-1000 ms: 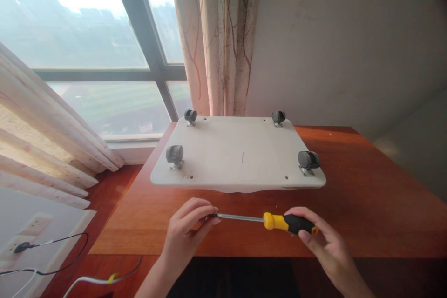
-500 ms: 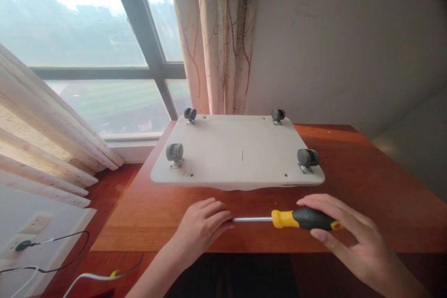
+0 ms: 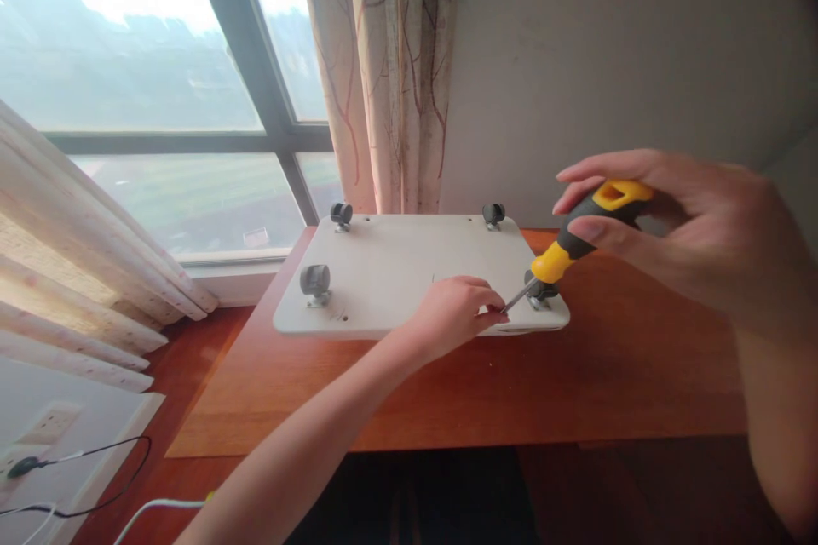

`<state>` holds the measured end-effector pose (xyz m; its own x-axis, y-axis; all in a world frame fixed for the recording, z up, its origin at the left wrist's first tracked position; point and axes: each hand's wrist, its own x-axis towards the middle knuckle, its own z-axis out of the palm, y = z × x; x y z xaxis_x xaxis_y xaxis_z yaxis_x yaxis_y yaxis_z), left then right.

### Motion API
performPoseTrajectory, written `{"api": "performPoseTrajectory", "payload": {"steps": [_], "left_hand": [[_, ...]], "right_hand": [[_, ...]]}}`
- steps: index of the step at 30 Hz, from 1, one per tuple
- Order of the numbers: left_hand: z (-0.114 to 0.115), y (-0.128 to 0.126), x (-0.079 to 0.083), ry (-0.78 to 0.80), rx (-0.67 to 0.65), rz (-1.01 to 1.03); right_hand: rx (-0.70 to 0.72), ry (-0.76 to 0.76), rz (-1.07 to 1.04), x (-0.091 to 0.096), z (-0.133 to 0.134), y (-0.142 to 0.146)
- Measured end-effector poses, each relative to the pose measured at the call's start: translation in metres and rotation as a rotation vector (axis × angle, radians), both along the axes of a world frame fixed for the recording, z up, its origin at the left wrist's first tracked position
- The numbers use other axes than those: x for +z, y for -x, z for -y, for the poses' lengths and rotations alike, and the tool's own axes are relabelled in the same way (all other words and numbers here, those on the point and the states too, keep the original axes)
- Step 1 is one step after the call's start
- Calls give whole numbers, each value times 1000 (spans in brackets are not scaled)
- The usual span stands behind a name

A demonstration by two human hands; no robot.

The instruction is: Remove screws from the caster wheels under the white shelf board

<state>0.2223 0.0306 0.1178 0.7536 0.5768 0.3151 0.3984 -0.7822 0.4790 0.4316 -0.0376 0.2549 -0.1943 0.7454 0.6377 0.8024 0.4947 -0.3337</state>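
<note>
My right hand (image 3: 671, 221) grips the black and yellow handle of a screwdriver (image 3: 578, 226), which slants down to the left. Its metal shaft points at the front right part of a white board (image 3: 377, 272) lying on the table. At the shaft's lower end, my left hand (image 3: 460, 306) has its fingers pinched together by the tip. Whether those fingers hold the tip or a small screw is hidden. A grey caster (image 3: 542, 285) on the board's near right corner is partly covered by the screwdriver. Another caster (image 3: 315, 283) stands at the near left corner.
Two more casters, one far left (image 3: 341, 215) and one far right (image 3: 492, 215), stick up from the board. The reddish wooden table (image 3: 434, 400) extends around it. Behind are a window and curtain (image 3: 396, 68). Cables (image 3: 150, 504) and a wall socket (image 3: 51, 430) are at lower left.
Both hands have moved up and forward from the table's front edge to the board's near right corner. The screwdriver has turned from level to steeply slanted, tip down.
</note>
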Motion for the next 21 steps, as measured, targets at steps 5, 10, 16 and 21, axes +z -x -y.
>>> {"api": "performPoseTrajectory", "payload": {"steps": [5, 10, 16, 21], "left_hand": [[-12, -23, -3, 96, 28, 20], [-16, -33, -12, 145, 36, 41], [-19, -39, -16, 137, 27, 35], [-19, -37, -24, 122, 39, -13]], "right_hand": [[12, 41, 56, 3, -15, 1], [21, 77, 82, -1, -20, -4], [15, 104, 81, -3, -24, -8], [23, 156, 85, -9, -28, -11]]}}
